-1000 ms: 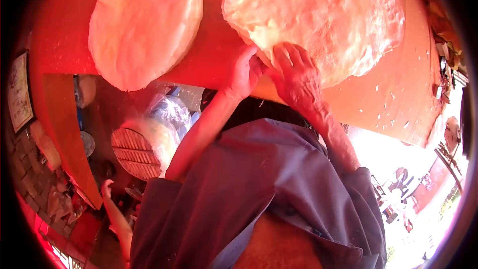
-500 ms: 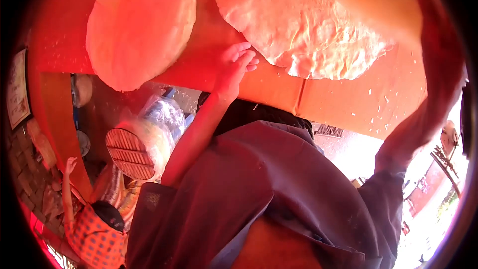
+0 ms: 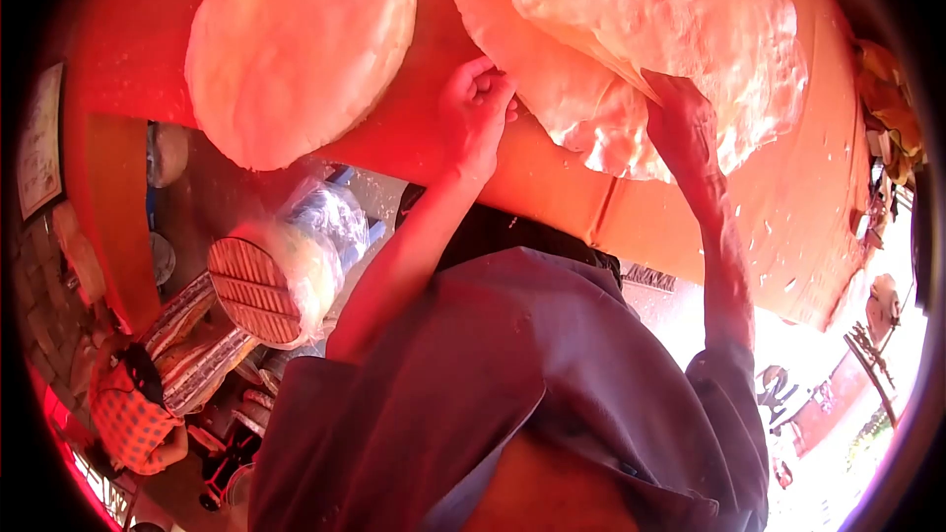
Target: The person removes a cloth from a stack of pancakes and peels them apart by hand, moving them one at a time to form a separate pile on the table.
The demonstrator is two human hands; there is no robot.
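Observation:
A large oval sheet of flat dough or bread (image 3: 301,49) lies on the red-lit table (image 3: 414,128) at the left. To its right rests a wider, wrinkled sheet (image 3: 670,20), with one layer folded partly over another. My left hand (image 3: 478,113) is closed at the left edge of this wrinkled sheet, fingertips pinched on the rim of its lower layer. My right hand (image 3: 682,123) holds the edge of the upper layer near the middle, fingers pressed together and partly hidden by the sheet.
Below the table at the left stands a round slatted wooden piece (image 3: 254,291) with plastic wrap (image 3: 330,222) behind it. Farther down-left is another person in a checked top (image 3: 128,414), beside stacked logs (image 3: 192,345). Bright daylight fills the right side.
My right hand has come in from the far right onto the wrinkled sheet, whose upper layer now lies folded. My left hand has closed its fingers. The other person has bent lower.

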